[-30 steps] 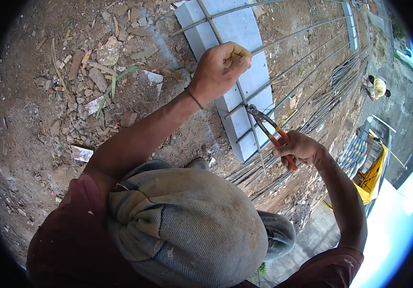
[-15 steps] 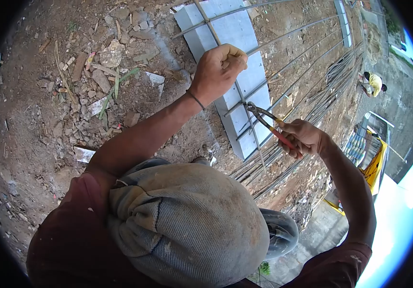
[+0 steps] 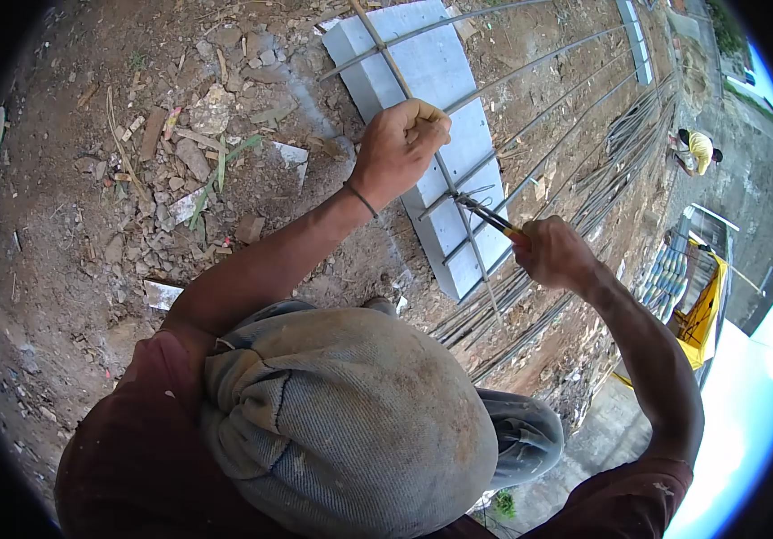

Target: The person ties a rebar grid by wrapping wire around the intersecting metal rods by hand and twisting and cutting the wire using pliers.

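My right hand [image 3: 555, 254] is closed round the handles of a pair of pincers [image 3: 492, 218]. Their jaws meet the crossing of two steel rods, where a thin wire loop [image 3: 480, 190] sticks out. My left hand [image 3: 401, 148] is closed, fingers curled, over the long steel rod [image 3: 381, 49] that runs across a pale grey block [image 3: 436, 67]. What its fingers hold, if anything, is hidden. Other thin rods lie crosswise on the block, joined to the long one.
Long rods [image 3: 566, 110] stretch right to another pale block [image 3: 637, 40]. A pile of rods [image 3: 615, 171] lies on the dirt. Rubble [image 3: 190, 157] covers the ground at left. A person in yellow [image 3: 699, 151] bends down farther off, near a yellow sheet [image 3: 705, 310].
The pincers' handles, spread apart before, are now together in my right hand, which has turned into a fist and risen slightly. My left hand has shifted a little left and down.
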The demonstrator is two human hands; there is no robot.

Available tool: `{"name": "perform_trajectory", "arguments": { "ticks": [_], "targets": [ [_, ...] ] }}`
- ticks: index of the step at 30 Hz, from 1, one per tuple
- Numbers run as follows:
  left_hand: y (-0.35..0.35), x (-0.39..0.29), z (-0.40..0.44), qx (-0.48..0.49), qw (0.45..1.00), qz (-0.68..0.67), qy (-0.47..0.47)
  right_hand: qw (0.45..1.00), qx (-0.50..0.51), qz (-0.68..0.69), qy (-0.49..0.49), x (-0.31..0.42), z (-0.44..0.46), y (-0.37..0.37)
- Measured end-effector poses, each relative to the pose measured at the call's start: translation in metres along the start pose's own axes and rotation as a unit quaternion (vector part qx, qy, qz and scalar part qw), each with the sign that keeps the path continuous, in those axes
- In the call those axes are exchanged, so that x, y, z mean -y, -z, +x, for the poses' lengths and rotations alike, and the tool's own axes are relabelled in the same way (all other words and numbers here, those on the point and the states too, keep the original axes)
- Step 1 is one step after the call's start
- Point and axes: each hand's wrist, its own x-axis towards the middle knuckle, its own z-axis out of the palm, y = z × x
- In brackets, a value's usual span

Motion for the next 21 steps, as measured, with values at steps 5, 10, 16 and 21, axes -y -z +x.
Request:
{"name": "perform_trajectory", "arguments": {
  "ticks": [5,10,16,21],
  "targets": [
    [0.011,-0.009,-0.014,0.036,0.999,0.000,0.008,0.613,0.202,0.758,-0.092,-0.038,-0.001,-0.079],
    [0.024,0.011,-0.063,0.149,0.984,0.070,0.061,0.581,0.133,0.799,-0.083,-0.012,-0.008,-0.127],
    [0.060,0.004,-0.092,0.184,0.963,0.109,0.163,0.922,-0.036,0.382,-0.057,-0.006,-0.020,-0.103],
    [0.102,-0.044,-0.083,0.121,0.962,0.172,0.172,0.899,-0.369,0.235,-0.025,0.020,-0.005,-0.176]
  ]
}}
